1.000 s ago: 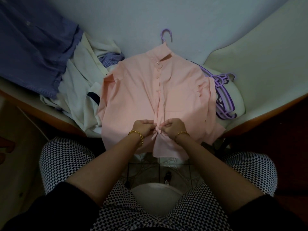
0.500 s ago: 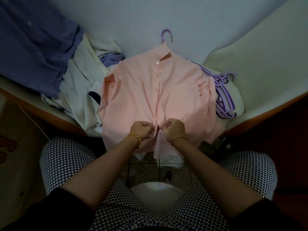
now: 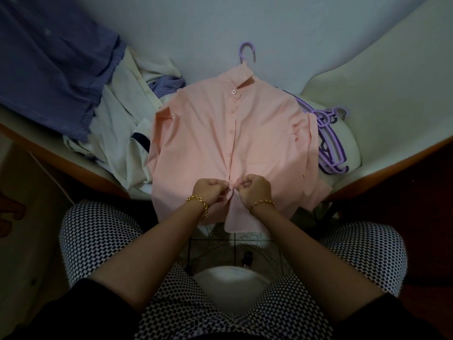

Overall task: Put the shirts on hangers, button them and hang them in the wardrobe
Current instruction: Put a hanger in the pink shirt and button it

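While the pink shirt [image 3: 220,143] lies front-up on the pale surface [image 3: 380,99], both hands are busy low on its front opening. The left hand [image 3: 212,192] has its fingers curled and pinches one edge of the placket; the right hand [image 3: 255,190], curled the same way, pinches the other edge, and the fingertips meet right at the seam. Whether a button sits between them cannot be told, the knuckles cover it. Above the hands a row of small buttons runs up the closed front towards the collar, which gapes at the top. Out of that collar pokes the hook of a purple hanger [image 3: 247,51]. Below the hands the shirt tails hang off the near edge of the surface, over the person's checked trousers [image 3: 105,236]. A gold bracelet [image 3: 198,202] rings each wrist. To the right of the shirt, partly under its sleeve, a stack of spare purple hangers [image 3: 331,143]. To the left, a heap of white shirts [image 3: 122,133], and beyond it a blue shirt [image 3: 49,65].
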